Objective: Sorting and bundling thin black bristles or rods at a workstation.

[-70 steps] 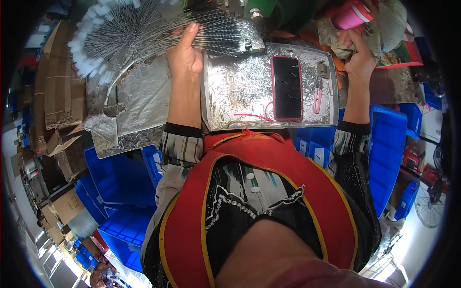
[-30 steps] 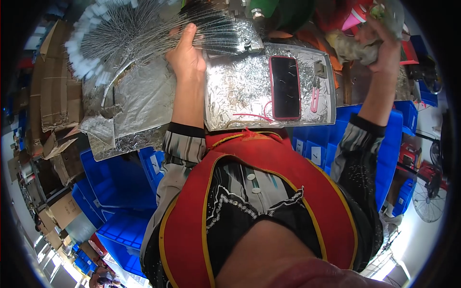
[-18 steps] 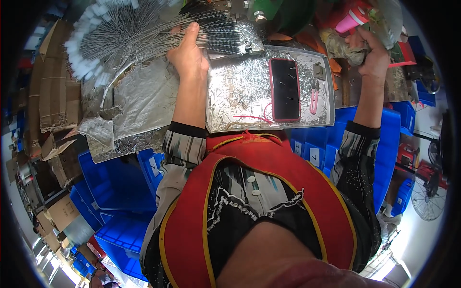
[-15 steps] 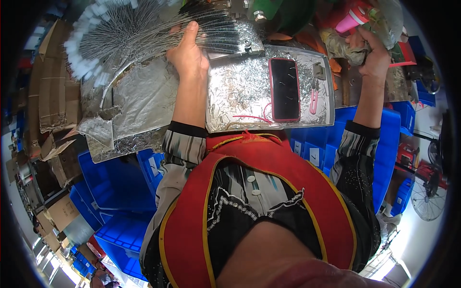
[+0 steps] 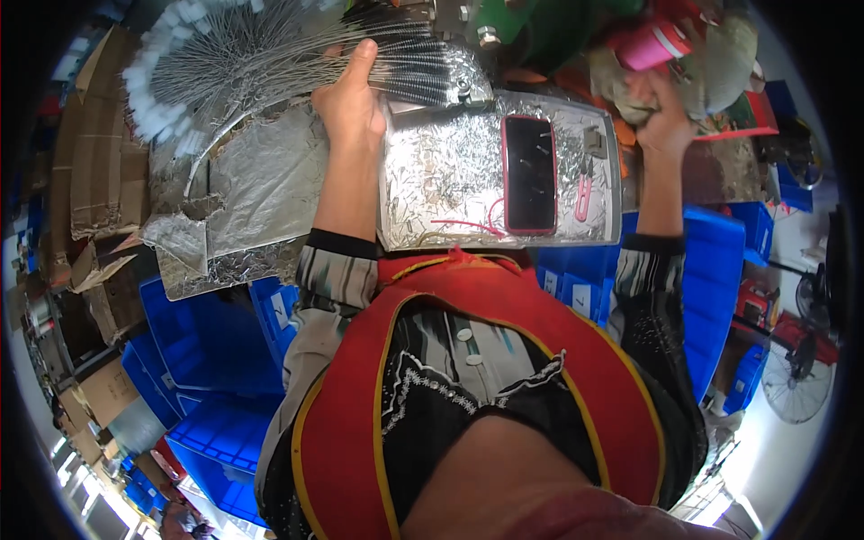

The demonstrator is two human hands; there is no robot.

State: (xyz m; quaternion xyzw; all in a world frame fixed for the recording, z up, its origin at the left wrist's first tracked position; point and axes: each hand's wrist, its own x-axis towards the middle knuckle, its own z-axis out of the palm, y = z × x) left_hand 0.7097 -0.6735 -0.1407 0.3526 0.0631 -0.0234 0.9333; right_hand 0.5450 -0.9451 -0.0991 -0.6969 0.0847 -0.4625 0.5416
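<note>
My left hand point(image 5: 349, 94) is closed round a thick bundle of small twisted-wire brushes point(image 5: 405, 65), thumb lying across the top. Their dark bristled ends point right, and the thin wire stems fan out left to white tips point(image 5: 148, 99). At the upper right my right hand point(image 5: 664, 121) is smeared by motion, beside a crumpled plastic bag point(image 5: 729, 58) and just below a pink container with a white band point(image 5: 655, 47). Whether its fingers hold anything does not show. Between my forearms lies a shallow tray point(image 5: 441, 180) strewn with short wire clippings.
A phone with a pink edge point(image 5: 529, 175) and pink-handled snips point(image 5: 583, 196) lie in the tray. Behind it stands green machinery with a bolt point(image 5: 487, 36). Blue bins point(image 5: 216, 333) sit below the bench, with cardboard boxes point(image 5: 97, 162) at the left.
My right hand has moved left and slightly nearer to me, out of the spot beside the plastic bag. The left hand still grips the brush bundle, almost unmoved. More clippings show on the phone.
</note>
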